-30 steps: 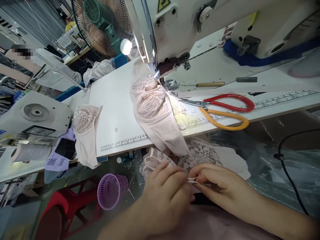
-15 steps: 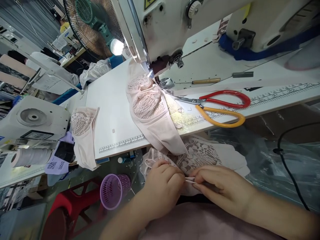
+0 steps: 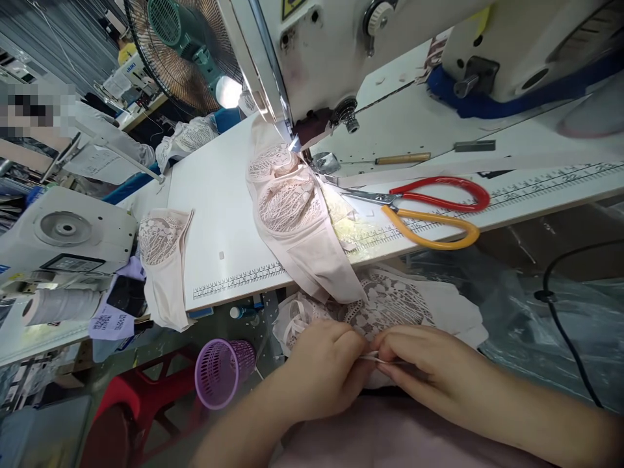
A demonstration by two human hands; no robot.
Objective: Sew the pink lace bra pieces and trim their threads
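My left hand (image 3: 322,367) and my right hand (image 3: 429,367) meet in my lap, both pinching a thin pale strap (image 3: 373,355) between their fingertips. Just beyond the hands lies a heap of white lace pieces (image 3: 390,302). A pale pink lace bra (image 3: 292,208) drapes from under the sewing machine (image 3: 341,52) needle over the table's front edge. Red and yellow handled scissors (image 3: 429,208) lie on the table (image 3: 219,195) to the right of it.
Another pink lace piece (image 3: 163,260) hangs off the table's left corner. A purple mesh basket (image 3: 221,370) and a red stool (image 3: 131,403) stand below left. A fan (image 3: 180,45) stands at the back, a thread spool (image 3: 58,305) at left, a black cable (image 3: 560,312) at right.
The view shifted slightly. My two hands have drawn closer together on the strap and sit a little lower in my lap.
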